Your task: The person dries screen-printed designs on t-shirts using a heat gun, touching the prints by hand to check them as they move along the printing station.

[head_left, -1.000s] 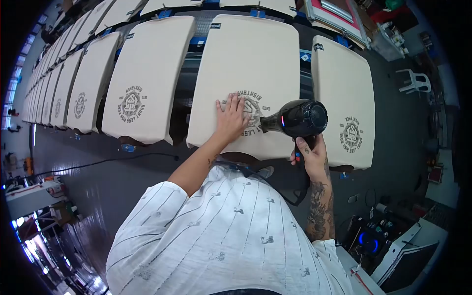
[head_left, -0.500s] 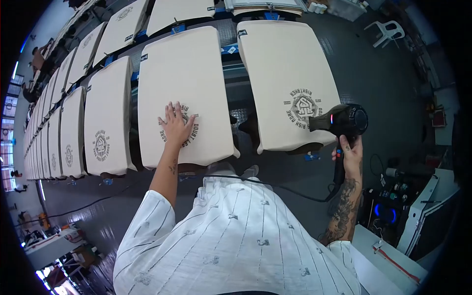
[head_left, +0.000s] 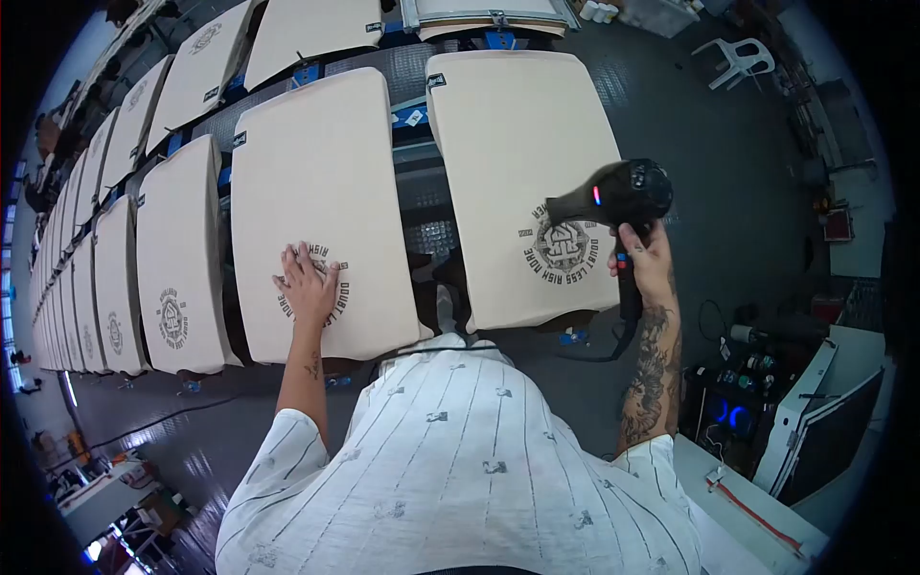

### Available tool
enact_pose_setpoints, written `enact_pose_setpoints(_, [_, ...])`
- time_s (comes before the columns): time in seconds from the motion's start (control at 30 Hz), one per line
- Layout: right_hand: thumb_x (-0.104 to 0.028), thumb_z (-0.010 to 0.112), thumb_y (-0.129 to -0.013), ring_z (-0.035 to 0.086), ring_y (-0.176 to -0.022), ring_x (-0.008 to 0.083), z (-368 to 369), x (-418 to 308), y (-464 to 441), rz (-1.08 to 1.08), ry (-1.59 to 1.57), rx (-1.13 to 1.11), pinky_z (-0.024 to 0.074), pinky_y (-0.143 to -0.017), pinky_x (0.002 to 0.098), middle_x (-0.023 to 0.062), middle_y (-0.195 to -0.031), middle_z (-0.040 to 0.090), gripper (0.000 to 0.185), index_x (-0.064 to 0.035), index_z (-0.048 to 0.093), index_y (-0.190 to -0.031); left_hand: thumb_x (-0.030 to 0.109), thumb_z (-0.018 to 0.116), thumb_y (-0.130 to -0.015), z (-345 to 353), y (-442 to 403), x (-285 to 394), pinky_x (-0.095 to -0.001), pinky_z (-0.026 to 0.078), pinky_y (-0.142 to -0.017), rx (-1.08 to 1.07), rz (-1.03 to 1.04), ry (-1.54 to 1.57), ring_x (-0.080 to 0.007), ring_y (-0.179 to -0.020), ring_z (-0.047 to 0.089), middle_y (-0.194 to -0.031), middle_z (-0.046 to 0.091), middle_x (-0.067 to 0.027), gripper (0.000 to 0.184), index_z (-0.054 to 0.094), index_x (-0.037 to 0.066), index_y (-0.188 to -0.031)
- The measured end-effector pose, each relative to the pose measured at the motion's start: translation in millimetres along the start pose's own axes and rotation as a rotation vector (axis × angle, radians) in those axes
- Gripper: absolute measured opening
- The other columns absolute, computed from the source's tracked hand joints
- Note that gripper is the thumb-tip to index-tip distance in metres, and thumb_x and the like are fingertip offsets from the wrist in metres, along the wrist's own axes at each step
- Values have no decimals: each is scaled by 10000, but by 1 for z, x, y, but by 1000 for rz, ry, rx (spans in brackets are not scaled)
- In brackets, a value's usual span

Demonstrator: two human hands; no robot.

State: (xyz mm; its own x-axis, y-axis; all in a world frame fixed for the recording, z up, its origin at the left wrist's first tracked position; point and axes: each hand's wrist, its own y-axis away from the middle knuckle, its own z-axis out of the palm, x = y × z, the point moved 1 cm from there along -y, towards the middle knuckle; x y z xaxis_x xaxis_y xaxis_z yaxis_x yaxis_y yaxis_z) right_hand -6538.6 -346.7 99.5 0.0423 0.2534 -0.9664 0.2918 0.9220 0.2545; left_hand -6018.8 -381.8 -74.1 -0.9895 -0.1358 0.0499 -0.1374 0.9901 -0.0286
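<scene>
Dryer [head_left: 628,190] in the right hand [head_left: 648,261], a person in a striped white shirt [head_left: 450,479] stands at two pale cloths, left hand [head_left: 309,286] on one of them.

Seen from the room, the right fingers [head_left: 630,237] are wrapped around the dryer's handle [head_left: 628,287], its nozzle [head_left: 567,205] aimed left by the upper edge of a round print [head_left: 563,249] on the right cloth [head_left: 517,144]; whether it touches, I cannot tell. The left fingers are spread wide, grasping nothing, over a matching print [head_left: 342,299] on the left cloth [head_left: 316,163]. More cloths [head_left: 180,230] line up leftward; a white chair [head_left: 738,64] stands beyond, at right.
</scene>
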Motion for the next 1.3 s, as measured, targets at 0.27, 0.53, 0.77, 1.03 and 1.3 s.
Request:
enact_pose_setpoints(0.27, [-253, 637, -953, 583, -554, 111, -49, -15, -15, 8, 169, 164, 489, -455, 233, 67, -925, 595, 434, -72, 450, -1300, 513, 516, -924, -24, -4, 1, -686, 135, -1102, 0, -41, -1, -353, -1447, 228, -1544, 256, -188, 743, 296, 99, -1501])
enact_pose_setpoints(0.53, [-219, 641, -949, 602, -587, 138, 0, -12, 4, 109, 34, -275, 518, -496, 269, 82, -932, 606, 399, -24, 446, -1237, 564, 468, -935, -103, 50, -164, -703, 194, -1077, -304, -593, -252, -365, -1307, 469, -1379, 528, -177, 648, 462, 132, -1419])
enact_pose_setpoints(0.77, [-220, 624, -955, 601, -590, 143, -90, 2, 38, 125, 29, -396, 518, -495, 268, 106, -986, 614, 390, -22, 447, -1240, 512, 546, -926, -186, 217, -182, -452, 503, -794, -931, -848, -122, -301, -877, 706, -858, 723, -175, 558, 738, -12, -923])
enact_pose_setpoints(1.03, [-231, 620, -961, 600, -575, 139, -172, 13, -1, 48, 57, -334, 504, -475, 255, 91, -939, 607, 371, -33, 462, -1233, 495, 561, -905, -186, 262, -16, -477, 531, -766, -339, -589, -389, -404, -833, 675, -883, 698, -231, 488, 742, 47, -841])
enact_pose_setpoints(1.3, [-218, 625, -958, 602, -568, 120, -126, -6, -52, 10, 21, -318, 513, -478, 248, 76, -928, 597, 356, -52, 467, -1230, 495, 530, -907, -31, 251, 191, -482, 533, -727, -253, -635, 52, -392, -801, 684, -800, 698, -198, 476, 724, 66, -834])
